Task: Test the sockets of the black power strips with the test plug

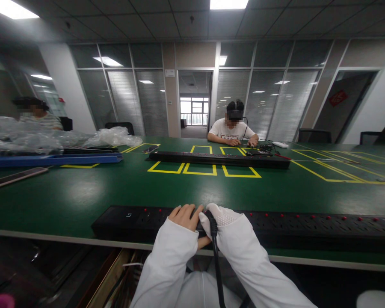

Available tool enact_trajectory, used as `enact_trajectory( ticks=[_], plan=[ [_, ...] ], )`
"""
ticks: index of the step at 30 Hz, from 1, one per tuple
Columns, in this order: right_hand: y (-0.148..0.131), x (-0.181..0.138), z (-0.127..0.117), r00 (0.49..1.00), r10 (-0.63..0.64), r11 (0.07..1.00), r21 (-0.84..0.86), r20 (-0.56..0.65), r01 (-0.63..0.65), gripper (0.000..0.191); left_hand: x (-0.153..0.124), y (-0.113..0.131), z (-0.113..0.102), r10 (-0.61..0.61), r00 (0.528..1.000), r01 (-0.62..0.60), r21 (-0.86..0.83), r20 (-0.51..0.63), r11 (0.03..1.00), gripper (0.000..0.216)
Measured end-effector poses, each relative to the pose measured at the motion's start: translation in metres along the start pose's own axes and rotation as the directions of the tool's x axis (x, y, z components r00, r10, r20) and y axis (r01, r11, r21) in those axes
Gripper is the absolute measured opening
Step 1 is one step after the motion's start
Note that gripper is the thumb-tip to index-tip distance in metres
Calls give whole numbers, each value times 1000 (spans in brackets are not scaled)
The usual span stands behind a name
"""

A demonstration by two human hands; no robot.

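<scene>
A long black power strip [295, 229] with a row of sockets and red dots lies along the near edge of the green table. My bare left hand [186, 217] is closed over it, fingers across the top and thumb low on the near side. Right beside it, my right hand [218, 216], in a white dotted glove, grips a black plug [211, 220] against the strip's top. Its thick black cord [217, 269] hangs down towards my lap. Whether the plug's pins are in a socket is hidden by my hands.
Farther back on the table [122, 192], marked with yellow tape, lies a second black power strip [218, 159]. To the left are a blue channel [54, 160], a phone [16, 177] and clear plastic wrapping [28, 134]. A co-worker [231, 128] sits opposite; another person sits far left.
</scene>
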State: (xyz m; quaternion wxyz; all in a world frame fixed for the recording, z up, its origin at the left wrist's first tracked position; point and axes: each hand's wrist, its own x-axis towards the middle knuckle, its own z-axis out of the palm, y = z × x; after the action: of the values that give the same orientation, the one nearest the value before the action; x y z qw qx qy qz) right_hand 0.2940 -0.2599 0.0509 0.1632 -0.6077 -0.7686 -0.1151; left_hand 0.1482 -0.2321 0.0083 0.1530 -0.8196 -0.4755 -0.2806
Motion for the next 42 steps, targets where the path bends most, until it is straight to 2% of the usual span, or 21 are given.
enact_trajectory(
  ticks=[29,35,42],
  plan=[
    [-2,0,-6,1000,7,1000,20,25,-7,42,1,2,-6,-7,999,7,-10,34,1000,69],
    [0,0,-7,1000,-6,999,52,31,5,44,2,0,-9,20,994,-19,-7,112,1000,74],
    [4,8,-13,999,-14,996,88,31,11,40,0,0,-1,4,999,-3,-22,36,1000,72]
  ],
)
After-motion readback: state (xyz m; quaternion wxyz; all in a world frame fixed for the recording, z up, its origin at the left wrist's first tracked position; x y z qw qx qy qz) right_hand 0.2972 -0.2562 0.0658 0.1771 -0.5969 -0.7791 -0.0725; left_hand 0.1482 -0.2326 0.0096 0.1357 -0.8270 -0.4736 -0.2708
